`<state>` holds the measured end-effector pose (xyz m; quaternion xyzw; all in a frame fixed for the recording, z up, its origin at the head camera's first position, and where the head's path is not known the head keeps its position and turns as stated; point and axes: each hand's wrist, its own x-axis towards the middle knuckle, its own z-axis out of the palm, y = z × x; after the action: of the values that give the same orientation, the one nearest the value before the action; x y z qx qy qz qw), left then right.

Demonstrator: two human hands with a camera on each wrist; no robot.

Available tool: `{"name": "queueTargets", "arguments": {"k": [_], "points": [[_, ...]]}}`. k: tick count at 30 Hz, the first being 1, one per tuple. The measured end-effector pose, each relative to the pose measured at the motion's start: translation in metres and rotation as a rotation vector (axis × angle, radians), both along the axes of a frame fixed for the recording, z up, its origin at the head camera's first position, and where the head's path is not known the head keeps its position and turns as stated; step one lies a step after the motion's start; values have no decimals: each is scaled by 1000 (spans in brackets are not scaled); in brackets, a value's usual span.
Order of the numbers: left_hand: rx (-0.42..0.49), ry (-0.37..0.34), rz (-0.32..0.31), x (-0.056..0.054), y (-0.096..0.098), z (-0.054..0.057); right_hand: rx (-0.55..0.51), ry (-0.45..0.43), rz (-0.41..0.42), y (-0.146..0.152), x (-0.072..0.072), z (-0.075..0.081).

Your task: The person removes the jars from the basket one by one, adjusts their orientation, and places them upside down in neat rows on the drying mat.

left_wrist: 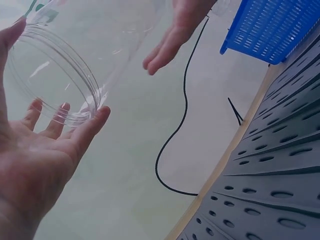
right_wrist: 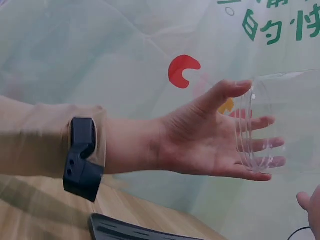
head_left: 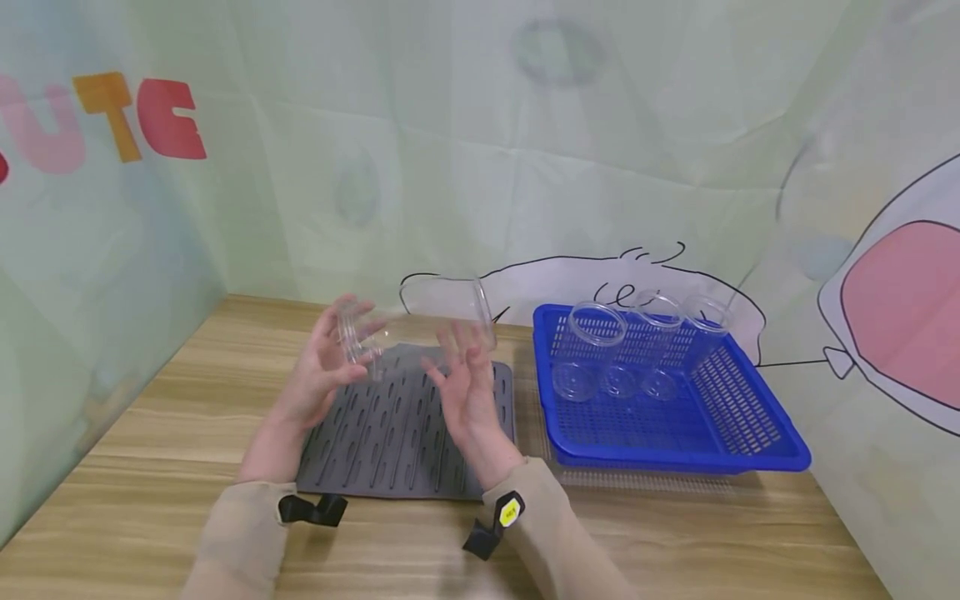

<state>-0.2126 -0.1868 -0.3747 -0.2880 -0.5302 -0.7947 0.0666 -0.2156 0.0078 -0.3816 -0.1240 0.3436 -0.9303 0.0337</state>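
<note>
A large clear jar lies sideways in the air above a grey slotted mat. My left hand grips its ridged, threaded end, thumb on one side and fingers spread round the other. In the left wrist view the ridged rim of the jar sits between thumb and fingertips of the left hand. Close to the jar's other end is my right hand, palm up with fingers spread and relaxed. The left wrist view shows the right hand's fingers beside the jar wall.
A blue plastic basket stands right of the mat, with three clear jars upright in it. Behind the wooden table hangs a printed cloth backdrop, and it also covers the left and right sides.
</note>
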Motion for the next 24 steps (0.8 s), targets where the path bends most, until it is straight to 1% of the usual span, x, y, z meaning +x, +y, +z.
{"name": "queueTargets", "arguments": {"k": [4, 10, 16, 19, 24], "points": [[-26, 7, -20, -1, 2, -1, -8, -5, 28, -4, 2, 2], [-32, 8, -45, -2, 3, -3, -30, -9, 23, -6, 2, 5], [-39, 9, -65, -1, 2, -1, -36, -15, 22, -6, 1, 7], [-58, 8, -58, -1, 1, 0, -38, -16, 26, -5, 0, 8], [-96, -19, -28, 1, -3, -2, -28, -16, 20, -6, -2, 10]]}}
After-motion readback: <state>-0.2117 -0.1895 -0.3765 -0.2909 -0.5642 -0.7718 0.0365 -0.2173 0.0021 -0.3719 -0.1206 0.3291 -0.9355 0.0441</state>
